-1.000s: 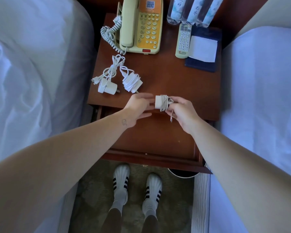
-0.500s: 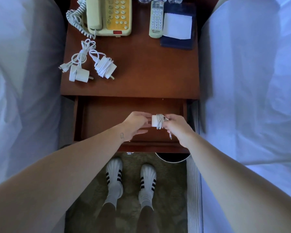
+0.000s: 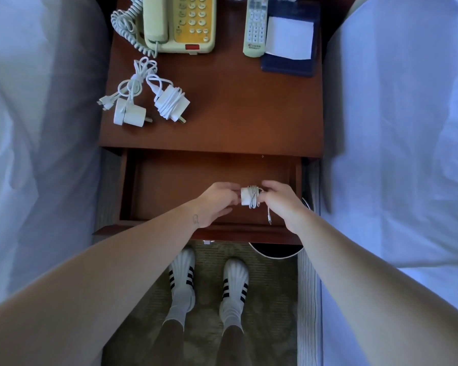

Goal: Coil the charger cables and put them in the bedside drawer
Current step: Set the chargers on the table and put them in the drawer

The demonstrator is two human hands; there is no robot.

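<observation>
A small white charger [image 3: 250, 196] with its cable wound around it is held between my left hand [image 3: 218, 202] and my right hand [image 3: 282, 200], low over the open drawer [image 3: 169, 186] of the wooden nightstand [image 3: 236, 112]. Its cable end dangles below my right hand. On the nightstand top, at the left, lie two more white chargers: a cable-wrapped one [image 3: 171, 103] and a round plug [image 3: 130, 114] with a bundled cable [image 3: 136, 77] above it.
A cream telephone [image 3: 177, 22] with a curly cord, a remote control [image 3: 255, 27] and a dark folder with a white notepad [image 3: 288, 38] stand at the back of the nightstand. White beds flank both sides. My feet in white shoes stand on carpet below the drawer.
Both hands have carried the wrapped charger from above the nightstand's front edge down to the open drawer. The view has tilted, showing more of the drawer's inside.
</observation>
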